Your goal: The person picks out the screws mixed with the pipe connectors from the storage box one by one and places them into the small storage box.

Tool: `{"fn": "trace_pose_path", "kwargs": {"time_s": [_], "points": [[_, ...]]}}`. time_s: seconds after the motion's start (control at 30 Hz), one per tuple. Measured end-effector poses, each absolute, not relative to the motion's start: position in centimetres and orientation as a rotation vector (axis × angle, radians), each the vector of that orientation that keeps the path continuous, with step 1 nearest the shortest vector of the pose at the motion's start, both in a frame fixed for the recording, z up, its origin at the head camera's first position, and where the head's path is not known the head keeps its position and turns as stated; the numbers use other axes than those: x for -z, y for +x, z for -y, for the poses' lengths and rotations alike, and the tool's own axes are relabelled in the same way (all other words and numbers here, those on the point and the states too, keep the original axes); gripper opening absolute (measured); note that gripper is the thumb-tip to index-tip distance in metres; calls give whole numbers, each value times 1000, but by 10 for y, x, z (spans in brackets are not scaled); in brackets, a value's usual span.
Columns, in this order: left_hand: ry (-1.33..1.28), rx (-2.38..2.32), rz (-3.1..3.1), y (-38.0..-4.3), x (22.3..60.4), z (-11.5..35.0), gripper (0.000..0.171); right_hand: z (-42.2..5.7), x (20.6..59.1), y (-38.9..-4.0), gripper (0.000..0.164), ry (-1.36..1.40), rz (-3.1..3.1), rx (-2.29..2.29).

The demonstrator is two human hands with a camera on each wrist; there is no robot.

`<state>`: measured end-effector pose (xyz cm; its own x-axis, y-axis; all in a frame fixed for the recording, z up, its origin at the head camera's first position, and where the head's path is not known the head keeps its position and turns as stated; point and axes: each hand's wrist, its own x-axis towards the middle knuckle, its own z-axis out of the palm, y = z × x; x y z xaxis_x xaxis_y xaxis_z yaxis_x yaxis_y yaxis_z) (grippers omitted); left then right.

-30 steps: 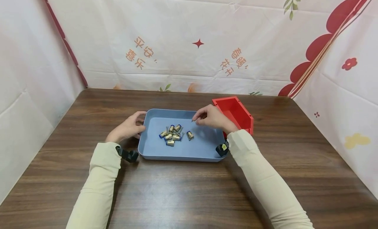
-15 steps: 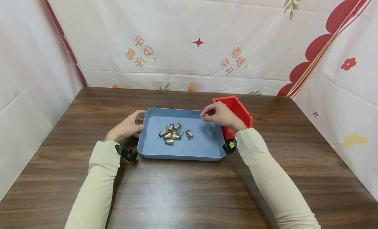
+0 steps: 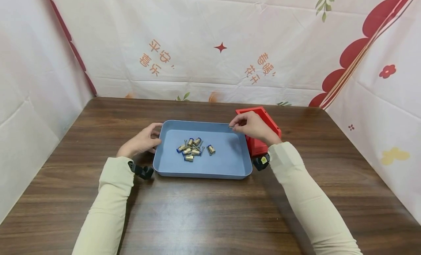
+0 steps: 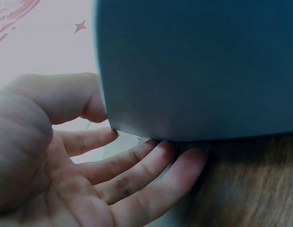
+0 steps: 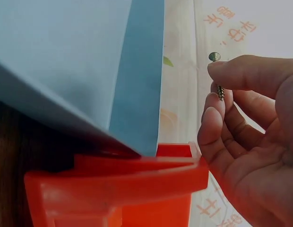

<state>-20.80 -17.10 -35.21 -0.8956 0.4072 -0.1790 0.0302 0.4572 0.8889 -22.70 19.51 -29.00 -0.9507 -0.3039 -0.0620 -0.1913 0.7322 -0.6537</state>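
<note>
Evidently the right hand [image 3: 253, 127] is pinching one screw [image 5: 220, 92] between thumb and fingertip, and the screw is lying crosswise to that thumb, head showing on one side, threaded tip on the other. The hand is holding it near the far right corner of the tray [image 3: 230, 160]; the bin [image 3: 257, 149] is sitting just right of the tray, partly beneath this hand, so it is lying to the screw's right, and the right hand is plainly the nearer. The left hand [image 3: 139, 141] is resting loosely against the tray's left end, fingers gently bent and not clenching. I'm counting one tray, one bin and one held screw; in the tray, seven fittings [image 3: 211, 149] are lying, six bunched and one slightly apart, with at least three loose screws [image 3: 202, 151] mingling, too jumbled for exact counting. One table [image 3: 197, 211] is bearing everything, and cloth [image 3: 197, 28] is hanging behind.
</note>
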Motion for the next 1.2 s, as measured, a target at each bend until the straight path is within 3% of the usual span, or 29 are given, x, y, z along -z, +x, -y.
{"fn": "trace_pose_path", "kwargs": {"time_s": [1.2], "points": [[386, -1405, -2351, -206, 351, 170, 67, -244, 291, -225, 20, -326, -2854, 1017]]}}
